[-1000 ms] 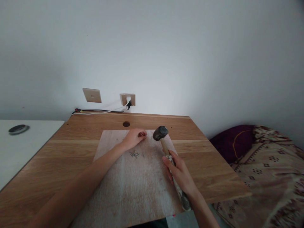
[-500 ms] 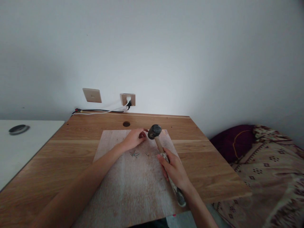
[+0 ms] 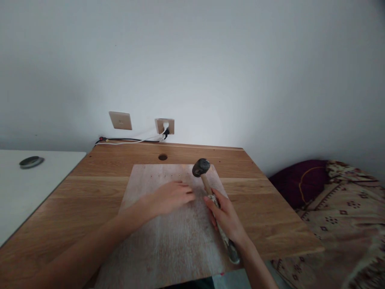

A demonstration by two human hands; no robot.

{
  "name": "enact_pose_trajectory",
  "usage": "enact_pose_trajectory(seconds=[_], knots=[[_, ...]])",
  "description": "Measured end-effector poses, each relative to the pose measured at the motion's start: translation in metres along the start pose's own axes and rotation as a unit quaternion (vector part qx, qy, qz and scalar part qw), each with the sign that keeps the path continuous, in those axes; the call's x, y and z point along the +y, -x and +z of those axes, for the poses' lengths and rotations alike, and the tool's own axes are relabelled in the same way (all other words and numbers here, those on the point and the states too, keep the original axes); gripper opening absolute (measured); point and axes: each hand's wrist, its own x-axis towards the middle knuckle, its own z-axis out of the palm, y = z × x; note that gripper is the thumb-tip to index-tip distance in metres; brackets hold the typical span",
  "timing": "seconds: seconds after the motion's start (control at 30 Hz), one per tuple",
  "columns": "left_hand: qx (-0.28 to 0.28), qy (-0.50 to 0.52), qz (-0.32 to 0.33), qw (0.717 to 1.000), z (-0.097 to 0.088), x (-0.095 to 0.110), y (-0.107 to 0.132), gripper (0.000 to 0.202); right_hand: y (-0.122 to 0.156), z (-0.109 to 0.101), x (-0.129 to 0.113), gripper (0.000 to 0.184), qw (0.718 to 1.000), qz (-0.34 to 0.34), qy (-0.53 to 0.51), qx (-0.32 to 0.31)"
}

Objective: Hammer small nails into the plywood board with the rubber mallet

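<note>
My right hand (image 3: 224,214) is wrapped round the handle of a mallet (image 3: 201,167). Its dark head points up and away, over the right part of a pale wooden board (image 3: 168,245). My left hand (image 3: 174,196), blurred by motion, hovers palm down over the middle of the board. Its fingers are stretched out to the right, and I see nothing held in them. Along the board's far edge runs a row of several small dark spots (image 3: 165,176), too small to tell whether they are nails or holes. The left hand covers the place where small metal nails or screws lay.
The board lies on a wooden table (image 3: 264,216) with a round cable hole (image 3: 163,157). Cables (image 3: 132,141) run to a wall socket (image 3: 170,126). A round dark object (image 3: 31,161) sits on a white surface at left. Patterned bedding (image 3: 339,224) lies at right.
My left hand has drawn back from the board's far edge toward its middle, its fingers uncurling and now covering the loose metal pieces. The mallet stays in my right hand, nearly still.
</note>
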Motion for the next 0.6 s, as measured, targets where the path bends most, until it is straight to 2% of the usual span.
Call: enact_pose_trajectory(seconds=[0.1, 0.17, 0.27, 0.4, 0.47, 0.6], knots=[[-0.009, -0.06, 0.029, 0.998, 0.006, 0.01, -0.004, 0.017, 0.001, -0.002, 0.004, 0.038, 1.0, 0.008, -0.005, 0.004], [-0.002, -0.064, 0.016, 0.998, 0.009, 0.001, -0.006, 0.015, 0.001, -0.003, 0.005, 0.038, 1.0, 0.003, -0.004, 0.006], [0.043, -0.006, -0.074, 0.996, 0.011, -0.03, -0.008, 0.019, 0.003, -0.003, 0.007, 0.037, 1.0, -0.002, -0.01, 0.006], [0.113, 0.112, -0.218, 0.963, 0.014, -0.066, -0.004, 0.02, 0.003, -0.003, 0.008, 0.038, 1.0, 0.008, -0.013, 0.003], [0.129, 0.149, -0.245, 0.949, 0.017, -0.073, -0.002, 0.016, 0.003, -0.003, 0.007, 0.039, 1.0, 0.007, -0.012, 0.002], [0.151, 0.188, -0.263, 0.934, 0.026, -0.073, 0.001, 0.009, 0.003, 0.0, 0.005, 0.04, 1.0, -0.003, -0.013, 0.003]])
